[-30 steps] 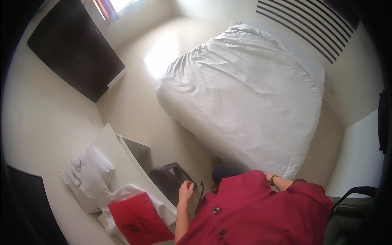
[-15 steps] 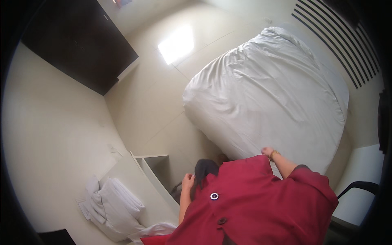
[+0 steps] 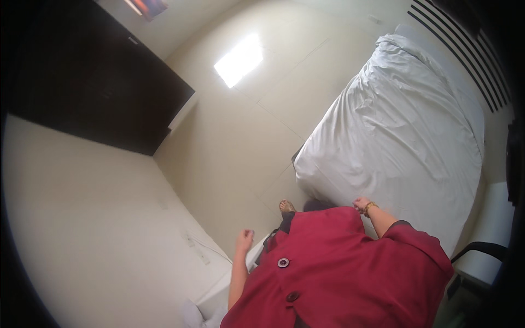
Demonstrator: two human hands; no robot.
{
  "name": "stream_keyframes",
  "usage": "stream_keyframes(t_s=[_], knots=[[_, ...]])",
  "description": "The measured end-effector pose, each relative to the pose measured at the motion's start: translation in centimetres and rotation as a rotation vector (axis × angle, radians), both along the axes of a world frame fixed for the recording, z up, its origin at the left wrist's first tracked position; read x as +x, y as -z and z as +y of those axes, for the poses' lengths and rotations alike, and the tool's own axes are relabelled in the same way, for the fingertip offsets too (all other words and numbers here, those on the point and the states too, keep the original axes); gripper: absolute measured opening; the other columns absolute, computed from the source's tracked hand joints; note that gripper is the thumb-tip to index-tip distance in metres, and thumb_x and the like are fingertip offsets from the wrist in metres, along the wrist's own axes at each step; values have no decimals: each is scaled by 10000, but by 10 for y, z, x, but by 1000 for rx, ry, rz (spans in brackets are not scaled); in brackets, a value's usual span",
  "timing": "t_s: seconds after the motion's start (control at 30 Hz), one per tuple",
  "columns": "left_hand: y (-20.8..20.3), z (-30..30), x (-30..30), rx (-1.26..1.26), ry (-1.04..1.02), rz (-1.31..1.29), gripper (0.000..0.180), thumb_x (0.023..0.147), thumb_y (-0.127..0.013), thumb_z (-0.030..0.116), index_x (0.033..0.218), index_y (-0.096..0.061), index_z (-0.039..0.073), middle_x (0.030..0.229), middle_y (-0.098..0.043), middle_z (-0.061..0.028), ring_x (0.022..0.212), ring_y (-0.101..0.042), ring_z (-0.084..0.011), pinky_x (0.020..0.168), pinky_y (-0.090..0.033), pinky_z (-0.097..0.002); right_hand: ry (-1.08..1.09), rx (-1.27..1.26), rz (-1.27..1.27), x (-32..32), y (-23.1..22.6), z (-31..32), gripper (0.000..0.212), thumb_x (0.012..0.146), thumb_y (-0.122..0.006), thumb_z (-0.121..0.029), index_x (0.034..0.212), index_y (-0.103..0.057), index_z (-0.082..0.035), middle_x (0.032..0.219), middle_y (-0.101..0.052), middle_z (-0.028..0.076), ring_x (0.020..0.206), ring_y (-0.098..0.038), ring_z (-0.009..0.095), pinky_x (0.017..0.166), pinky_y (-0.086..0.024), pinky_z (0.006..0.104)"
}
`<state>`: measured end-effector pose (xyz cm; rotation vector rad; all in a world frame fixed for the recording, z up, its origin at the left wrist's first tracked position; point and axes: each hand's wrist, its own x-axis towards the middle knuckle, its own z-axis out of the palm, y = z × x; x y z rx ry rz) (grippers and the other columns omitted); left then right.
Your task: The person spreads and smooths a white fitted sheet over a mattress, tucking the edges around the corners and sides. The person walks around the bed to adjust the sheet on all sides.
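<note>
My left hand [image 3: 245,239] hangs beside the white wall at the left, fingers loosely curled, with nothing visible in it. Over the near part of the bed, my right hand [image 3: 361,204] has its fingers curled in and nothing shows in them; whether it touches the cloth I cannot tell. A yellow bracelet [image 3: 371,207] circles that wrist. The white bed sheet [image 3: 394,142] lies wrinkled on the bed, bunched toward the far end. My red buttoned top [image 3: 339,262] hides the ground right below me.
Pale floor tiles [image 3: 235,147] run between the wall and the bed, with a bright light patch [image 3: 239,60] farther off. A dark cabinet [image 3: 104,71] stands at the far left. At the right is a black curved chair part [image 3: 484,250]. My foot [image 3: 286,206] shows ahead.
I have moved forward past the white cabinet with folded white linens, now mostly out of view. The bed sits farther right in view, and my foot has appeared. Both hands stay loosely curled.
</note>
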<state>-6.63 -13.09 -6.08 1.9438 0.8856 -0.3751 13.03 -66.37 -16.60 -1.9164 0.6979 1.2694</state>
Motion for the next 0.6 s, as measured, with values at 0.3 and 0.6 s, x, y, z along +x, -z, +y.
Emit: stream_keyframes(t_s=[0.3,0.6], knots=[[-53,117,339,-103,176,-302,322,898,-582,288,1071,-564,17,921,-628,-93,736,-622,-171,622,-484,-305,87,-241,153,4,-31,61,162,868,-530,-202,913,-623,-77,729,-619,65,546,-562,151,432,-414,315],[29,206,444,-111,133,72,285,894,-576,246,1024,-549,-6,825,-617,-87,625,-593,-142,499,-464,-277,38,-96,-3,235,-9,201,268,864,-517,-308,877,-638,-70,704,-644,80,496,-543,152,432,-422,334]])
